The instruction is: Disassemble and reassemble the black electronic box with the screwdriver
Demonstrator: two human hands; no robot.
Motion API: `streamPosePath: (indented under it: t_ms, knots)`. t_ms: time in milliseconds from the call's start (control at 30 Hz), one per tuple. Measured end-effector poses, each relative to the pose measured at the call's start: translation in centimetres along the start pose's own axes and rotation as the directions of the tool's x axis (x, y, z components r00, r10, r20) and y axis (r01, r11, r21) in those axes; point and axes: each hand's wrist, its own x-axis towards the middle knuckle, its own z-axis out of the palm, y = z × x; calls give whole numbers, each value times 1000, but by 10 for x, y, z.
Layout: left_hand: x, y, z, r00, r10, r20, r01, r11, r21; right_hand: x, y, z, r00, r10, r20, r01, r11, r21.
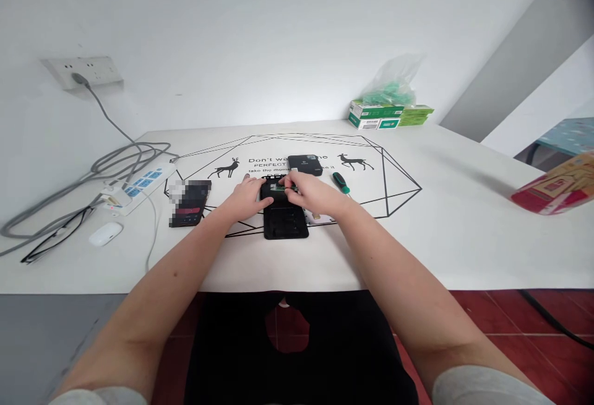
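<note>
A black phone-like device (286, 223), its upper part showing a green circuit board, lies on the white table in front of me. My left hand (248, 198) rests against its upper left edge, thumb and fingers apart. Over the upper right part is my right hand (305, 193), with fingers pinched at the board; what they hold, if anything, is too small to tell. Just behind sits a black rectangular part (305, 165). A green and black screwdriver (341, 182) lies to the right. Partly under my right hand is a pale flat piece (319, 217).
At the left are a phone (190, 204), a power strip (147, 183) with coiled cables, glasses (58, 235) and a white mouse-like case (106, 233). Green boxes (378, 114) with a plastic bag stand at the back right. A red package (554, 187) is at the far right.
</note>
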Motion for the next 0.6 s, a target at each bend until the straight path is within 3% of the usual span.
streamPosePath:
  t_ms: [200,367,600]
  knots:
    - [1,-5,3,998,69,12,-70,996,49,1,-3,15,976,-54,213,87,985,-151]
    - [-1,0,-3,993,115,31,-115,993,14,-1,-3,12,973,-59,225,92,986,-138]
    - [-4,1,-8,995,54,87,-52,998,-23,1,-5,15,983,-16,180,47,984,-172]
